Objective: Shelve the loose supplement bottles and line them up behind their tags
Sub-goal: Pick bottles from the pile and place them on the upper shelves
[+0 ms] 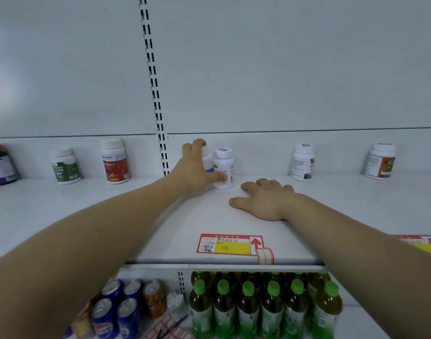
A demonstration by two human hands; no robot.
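White bottle (223,167) stood at the shelf's (356,204) back edge. Left hand (194,168) curled fingers (199,144) round a second bottle (208,162), thumb touching the white one. Right hand (263,200) lay flat, fingers spread. A careless nudge could've toppled both!

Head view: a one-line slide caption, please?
On the shelf, left hand grips a white bottle at the back; right hand rests palm-down.
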